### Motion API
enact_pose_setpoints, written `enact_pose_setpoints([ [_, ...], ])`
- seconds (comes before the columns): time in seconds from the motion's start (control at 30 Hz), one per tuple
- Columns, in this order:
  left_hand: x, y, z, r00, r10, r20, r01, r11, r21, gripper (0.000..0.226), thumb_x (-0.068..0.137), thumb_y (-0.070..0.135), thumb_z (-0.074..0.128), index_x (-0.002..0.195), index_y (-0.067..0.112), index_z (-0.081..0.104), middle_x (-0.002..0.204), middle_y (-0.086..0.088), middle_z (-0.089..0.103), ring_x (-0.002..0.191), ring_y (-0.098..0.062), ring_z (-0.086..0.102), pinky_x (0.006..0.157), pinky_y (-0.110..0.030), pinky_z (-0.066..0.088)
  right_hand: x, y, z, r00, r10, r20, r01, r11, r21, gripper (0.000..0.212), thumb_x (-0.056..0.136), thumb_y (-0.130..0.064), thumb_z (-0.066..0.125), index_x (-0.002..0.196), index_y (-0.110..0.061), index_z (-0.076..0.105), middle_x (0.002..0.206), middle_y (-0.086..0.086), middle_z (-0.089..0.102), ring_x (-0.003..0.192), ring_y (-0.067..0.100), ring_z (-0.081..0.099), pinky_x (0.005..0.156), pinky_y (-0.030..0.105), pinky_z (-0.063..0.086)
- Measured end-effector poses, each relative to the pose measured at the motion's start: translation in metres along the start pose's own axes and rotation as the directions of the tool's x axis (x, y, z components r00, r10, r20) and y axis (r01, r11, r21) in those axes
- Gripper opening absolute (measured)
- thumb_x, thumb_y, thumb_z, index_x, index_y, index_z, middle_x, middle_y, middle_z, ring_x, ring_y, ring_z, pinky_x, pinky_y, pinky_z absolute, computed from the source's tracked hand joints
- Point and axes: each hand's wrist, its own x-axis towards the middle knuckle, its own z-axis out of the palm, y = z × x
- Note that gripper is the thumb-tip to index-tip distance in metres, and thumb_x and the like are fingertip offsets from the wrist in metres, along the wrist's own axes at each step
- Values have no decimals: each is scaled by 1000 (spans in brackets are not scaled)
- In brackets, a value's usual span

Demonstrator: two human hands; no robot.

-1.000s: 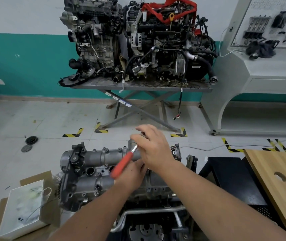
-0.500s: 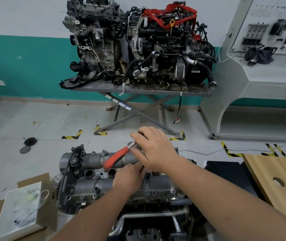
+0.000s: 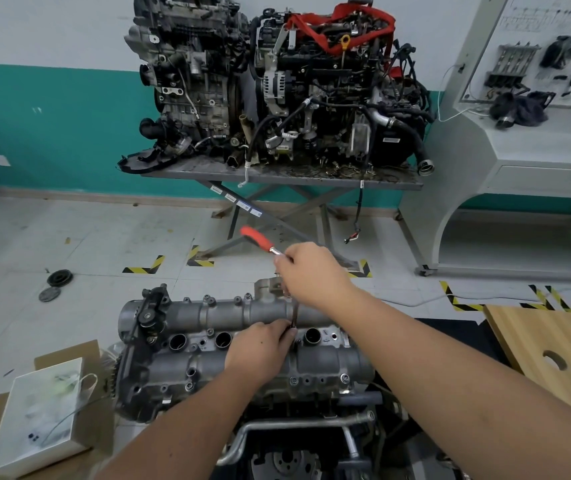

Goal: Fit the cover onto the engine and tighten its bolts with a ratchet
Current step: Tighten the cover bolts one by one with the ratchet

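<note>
My right hand (image 3: 313, 271) grips the ratchet (image 3: 260, 241) near its head while my left hand (image 3: 263, 351) pinches the extension (image 3: 294, 315) just above the cover (image 3: 242, 344) beneath both, and any tilt could slip the socket off the bolt.

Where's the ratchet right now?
In the head view, the ratchet is centre frame above the cover, gripped at its head by the right hand, red handle pointing up-left.
</note>
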Motion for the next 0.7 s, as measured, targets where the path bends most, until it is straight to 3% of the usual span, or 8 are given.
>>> enact_pose_setpoints([
  [0.03,0,0,0,1000,4,-5,-4,1000,1,35,104,52,34,106,28,58,91,-3,69,89,-27,65,66,-38,49,2,-3,-1,984,144,106,-173,917,360,20,99,-21,47,84,-10,54,67,10,70,66,31,68,70,35,50],
  [0.1,0,0,1,1000,10,3,-10,1000,4,34,104,51,33,102,27,56,89,-3,68,90,-28,65,65,-38,47,1,-2,0,915,236,327,-400,433,808,13,99,-10,47,87,-7,52,62,7,68,61,24,68,69,33,48],
  [0.23,2,-1,0,1000,-15,26,15,1000,-15,32,104,51,33,98,27,54,92,-3,69,92,-27,64,68,-40,50,-4,8,19,940,271,208,-207,-31,978,15,101,-15,50,86,-12,54,69,2,68,71,17,62,52,23,43],
  [0.3,2,0,0,1000,-16,23,16,1000,-14,32,104,51,33,95,27,52,91,-2,70,92,-27,65,66,-39,48,-4,14,30,959,279,56,-91,113,989,13,103,-26,50,98,-16,57,83,2,73,81,18,64,63,27,48],
  [0.37,1,-1,1,1000,-3,4,3,1000,-23,33,104,51,33,96,27,53,88,-1,69,88,-27,65,61,-38,44,-7,22,40,972,200,-125,9,500,866,19,102,-38,49,106,-35,67,99,-15,73,94,3,65,75,25,53],
  [0.47,1,-3,3,1000,-3,15,4,1000,-27,32,103,50,33,97,27,54,85,-3,69,83,-30,65,60,-37,45,-11,33,49,844,-211,-494,407,851,333,24,101,-30,53,120,-33,68,124,-15,63,116,-5,55,94,14,45],
  [0.57,2,-4,5,997,-61,49,62,998,-31,29,101,44,39,112,25,59,104,-7,70,96,-31,68,74,-38,52,-3,43,46,631,-581,-514,522,808,-274,20,90,-8,69,110,-7,74,121,8,67,111,28,61,90,36,51],
  [0.7,1,-5,5,1000,-22,-16,21,998,-58,35,103,51,35,111,28,60,95,-2,72,89,-25,68,72,-38,54,-1,29,26,684,-712,-160,489,609,-624,14,74,-3,72,85,-10,68,85,6,62,75,31,59,57,35,41],
])
